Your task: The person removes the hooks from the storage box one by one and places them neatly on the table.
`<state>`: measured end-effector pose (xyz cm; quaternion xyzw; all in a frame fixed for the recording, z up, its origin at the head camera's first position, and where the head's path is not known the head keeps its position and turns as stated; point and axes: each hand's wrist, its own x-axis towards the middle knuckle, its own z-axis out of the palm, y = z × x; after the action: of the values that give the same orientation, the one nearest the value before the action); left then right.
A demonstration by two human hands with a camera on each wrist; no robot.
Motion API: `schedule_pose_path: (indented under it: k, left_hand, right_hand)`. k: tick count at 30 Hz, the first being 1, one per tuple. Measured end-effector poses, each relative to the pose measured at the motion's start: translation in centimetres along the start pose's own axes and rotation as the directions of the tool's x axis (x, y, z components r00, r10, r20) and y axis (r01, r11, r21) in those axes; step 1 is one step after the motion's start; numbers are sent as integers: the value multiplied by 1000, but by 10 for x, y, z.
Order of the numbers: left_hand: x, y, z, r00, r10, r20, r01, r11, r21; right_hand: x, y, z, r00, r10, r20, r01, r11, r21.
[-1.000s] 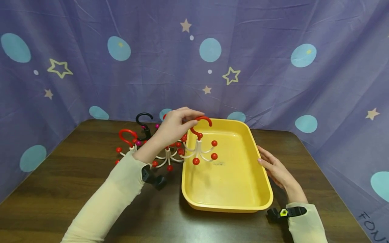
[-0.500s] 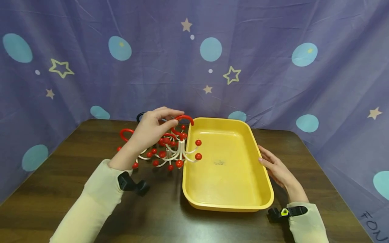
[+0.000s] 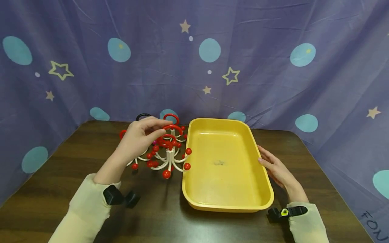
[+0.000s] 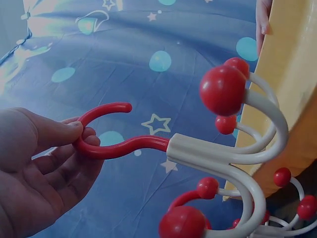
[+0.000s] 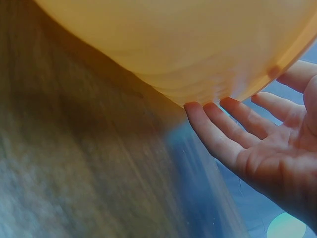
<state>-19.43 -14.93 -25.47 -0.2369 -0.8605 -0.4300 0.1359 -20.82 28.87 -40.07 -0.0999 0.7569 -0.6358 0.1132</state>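
Observation:
In the head view my left hand [image 3: 133,138] pinches the red hook of a white hanger [image 3: 170,154] with several curved arms tipped by red balls. The left wrist view shows thumb and fingers meeting on the hook [image 4: 111,150], with the white stem pointing away from the palm. This hanger hangs just left of a yellow tray [image 3: 225,185]. My right hand [image 3: 276,170] touches the tray's right side. Seen from the right wrist, its fairly straight fingers [image 5: 213,134] lie against the outer wall, the thumb near the rim.
Similar hangers stand close behind and left of the held one, partly hidden: one has a black hook [image 3: 143,115], another a red hook [image 3: 172,116]. A brown wooden table [image 3: 152,219] lies beneath. Behind it hangs a purple curtain [image 3: 258,91] with stars.
My left hand has carried the hanger left from over the tray to beside its left rim, and lower. The right hand and the tray have stayed put.

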Motion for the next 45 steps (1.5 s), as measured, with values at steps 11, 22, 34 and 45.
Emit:
schedule_pose_path:
  k: [11,22,34,45]
  left_hand:
    - [-22,-15,-11,999,-26,-23,26,999,26]
    - [-36,-32,-21,998,-41,-51,44,997,58]
    - [-47,-46,-22,989,-140,-42,142,988,57]
    - [-51,-66,-10,985,-167,-40,168,985,43]
  right_hand:
    - [0,0,0,1000,1,-10,-1,1000,-10]
    - [-1,1,0,1000,-11,3,11,1000,8]
    - [-1,0,0,1000,-14,7,14,1000,15]
    - [-1,-2,0,1000,-26,15,26,1000,-8]
